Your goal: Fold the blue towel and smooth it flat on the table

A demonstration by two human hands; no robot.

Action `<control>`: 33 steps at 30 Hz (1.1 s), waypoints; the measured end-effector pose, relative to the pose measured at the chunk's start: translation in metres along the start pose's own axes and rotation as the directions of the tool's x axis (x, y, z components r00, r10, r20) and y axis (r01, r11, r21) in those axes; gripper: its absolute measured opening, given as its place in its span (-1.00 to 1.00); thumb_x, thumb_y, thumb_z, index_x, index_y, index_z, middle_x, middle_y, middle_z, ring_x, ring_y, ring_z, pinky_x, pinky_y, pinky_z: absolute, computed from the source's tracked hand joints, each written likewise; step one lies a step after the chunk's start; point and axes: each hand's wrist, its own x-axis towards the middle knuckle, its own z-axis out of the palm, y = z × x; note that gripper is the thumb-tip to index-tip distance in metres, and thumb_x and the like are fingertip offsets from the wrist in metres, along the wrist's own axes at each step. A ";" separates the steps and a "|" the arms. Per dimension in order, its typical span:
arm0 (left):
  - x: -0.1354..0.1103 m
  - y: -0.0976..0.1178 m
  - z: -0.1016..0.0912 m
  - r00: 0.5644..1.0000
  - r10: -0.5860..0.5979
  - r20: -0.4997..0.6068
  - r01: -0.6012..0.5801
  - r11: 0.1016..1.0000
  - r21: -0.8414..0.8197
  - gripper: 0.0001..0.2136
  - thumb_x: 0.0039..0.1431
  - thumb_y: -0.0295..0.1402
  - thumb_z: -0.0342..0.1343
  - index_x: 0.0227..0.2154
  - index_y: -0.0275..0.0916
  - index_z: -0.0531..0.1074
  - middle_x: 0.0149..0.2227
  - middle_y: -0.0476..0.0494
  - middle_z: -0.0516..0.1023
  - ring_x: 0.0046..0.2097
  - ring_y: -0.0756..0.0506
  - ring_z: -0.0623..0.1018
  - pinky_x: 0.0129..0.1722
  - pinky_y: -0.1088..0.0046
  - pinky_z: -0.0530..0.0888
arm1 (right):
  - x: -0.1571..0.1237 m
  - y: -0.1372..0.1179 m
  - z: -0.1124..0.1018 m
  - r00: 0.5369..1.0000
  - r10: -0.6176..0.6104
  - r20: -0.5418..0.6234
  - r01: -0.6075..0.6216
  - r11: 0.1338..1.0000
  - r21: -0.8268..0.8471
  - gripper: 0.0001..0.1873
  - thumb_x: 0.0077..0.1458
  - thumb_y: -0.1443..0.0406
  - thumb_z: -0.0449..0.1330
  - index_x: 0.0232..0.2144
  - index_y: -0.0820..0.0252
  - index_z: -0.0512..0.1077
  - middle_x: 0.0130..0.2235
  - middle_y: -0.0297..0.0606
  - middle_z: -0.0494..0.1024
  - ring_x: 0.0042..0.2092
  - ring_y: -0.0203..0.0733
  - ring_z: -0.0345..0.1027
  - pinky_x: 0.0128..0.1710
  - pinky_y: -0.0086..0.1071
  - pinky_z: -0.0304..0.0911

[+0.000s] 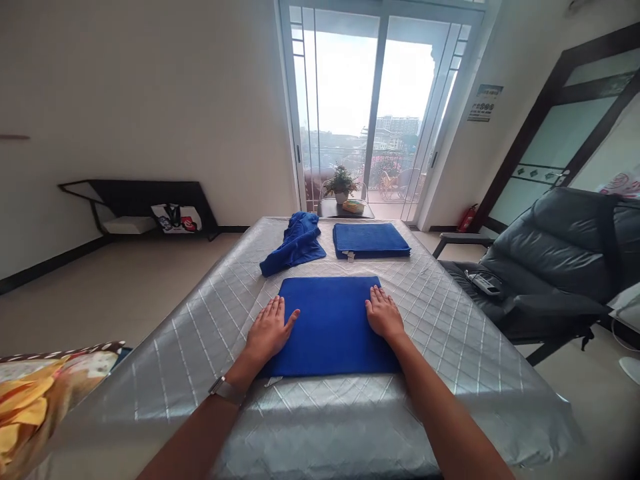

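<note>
A blue cloth [330, 327], folded into a flat rectangle, lies on the silver quilted table cover [210, 333] right in front of me. My left hand [270, 327] rests flat on its left edge, fingers stretched forward and thumb out over the cloth. On the right edge lies my right hand [384, 312], also flat with the fingers extended. Neither hand grips anything. A small white tag pokes out under the near left edge of the cloth. Farther back sit a neat stack of folded blue cloths [371, 240] and, to its left, a crumpled blue cloth [296, 243].
A dark reclining armchair [550, 253] stands close to the table's right side. Beyond the far edge is a small table with a potted plant [341, 183] before sliding glass doors. Patterned bedding [45, 393] shows at lower left; a black rack [150, 207] stands by the wall.
</note>
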 end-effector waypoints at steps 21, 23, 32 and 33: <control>0.055 0.143 0.016 0.931 0.360 0.053 -0.344 0.919 -0.193 -0.22 0.39 0.10 -0.51 0.38 -0.42 0.06 0.43 -0.35 0.03 0.45 -0.19 0.01 0.41 0.16 -0.02 | 0.000 0.003 0.001 1.000 -0.005 -0.024 0.006 0.999 0.039 -0.34 0.38 0.19 -0.26 0.42 0.37 -0.03 0.46 -0.18 -0.08 0.46 -0.18 -0.27 0.41 -0.23 -0.31; 0.062 0.116 0.014 0.957 0.278 0.082 -0.262 0.950 -0.167 -0.21 0.37 0.12 -0.52 0.39 -0.40 0.04 0.44 -0.36 0.00 0.45 -0.20 -0.01 0.41 0.14 -0.02 | 0.000 0.002 0.000 1.000 0.006 -0.014 -0.006 0.999 0.047 -0.34 0.38 0.18 -0.26 0.42 0.37 -0.04 0.46 -0.20 -0.08 0.46 -0.19 -0.27 0.41 -0.24 -0.33; 0.079 0.019 0.011 0.998 -0.016 0.065 0.019 0.999 -0.048 -0.16 0.35 0.13 -0.56 0.38 -0.49 0.03 0.43 -0.44 -0.02 0.44 -0.25 0.02 0.39 0.13 0.02 | 0.002 0.003 0.001 1.000 0.003 -0.004 -0.003 1.000 0.012 -0.33 0.38 0.18 -0.28 0.42 0.37 -0.03 0.46 -0.22 -0.08 0.46 -0.19 -0.28 0.41 -0.24 -0.34; 0.079 0.015 0.011 0.998 -0.033 0.057 0.036 0.998 -0.053 -0.16 0.36 0.13 -0.56 0.38 -0.50 0.03 0.43 -0.45 -0.01 0.44 -0.26 0.03 0.38 0.11 0.04 | 0.002 0.003 0.002 1.000 0.004 -0.003 -0.004 1.000 0.007 -0.33 0.38 0.17 -0.28 0.42 0.36 -0.03 0.46 -0.23 -0.08 0.46 -0.18 -0.28 0.41 -0.24 -0.34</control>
